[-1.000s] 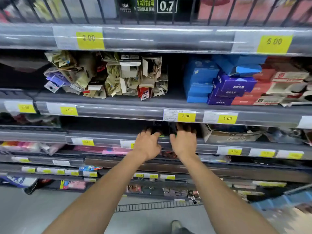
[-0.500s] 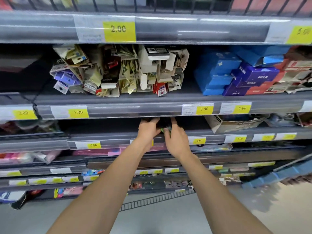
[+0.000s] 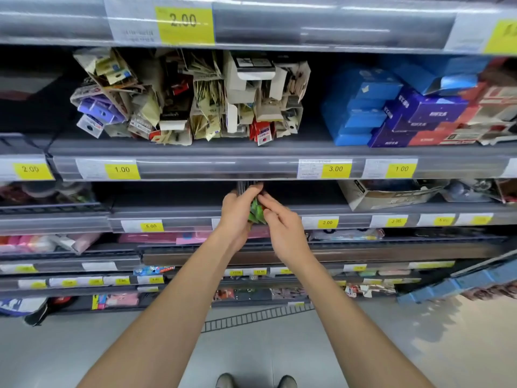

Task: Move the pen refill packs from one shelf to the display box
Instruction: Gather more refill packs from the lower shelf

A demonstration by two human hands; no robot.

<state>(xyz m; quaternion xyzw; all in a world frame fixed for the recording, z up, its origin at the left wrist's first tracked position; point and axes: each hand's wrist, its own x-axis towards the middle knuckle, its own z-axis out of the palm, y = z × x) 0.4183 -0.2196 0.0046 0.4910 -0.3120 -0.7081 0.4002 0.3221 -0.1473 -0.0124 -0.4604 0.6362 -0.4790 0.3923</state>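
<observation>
At the front edge of the dark middle shelf (image 3: 173,211), the left hand (image 3: 237,211) clamps its fingers on a bundle of green-ended pen refill packs (image 3: 256,212) while the right hand (image 3: 282,228) pinches them, so squaring the stack before lifting seems wise.

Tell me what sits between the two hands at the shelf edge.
In the head view, green-ended refill packs sit between the left hand and right hand.

Green pen refill packs (image 3: 256,212); yellow price tags (image 3: 122,170); blue boxes (image 3: 361,119)
</observation>
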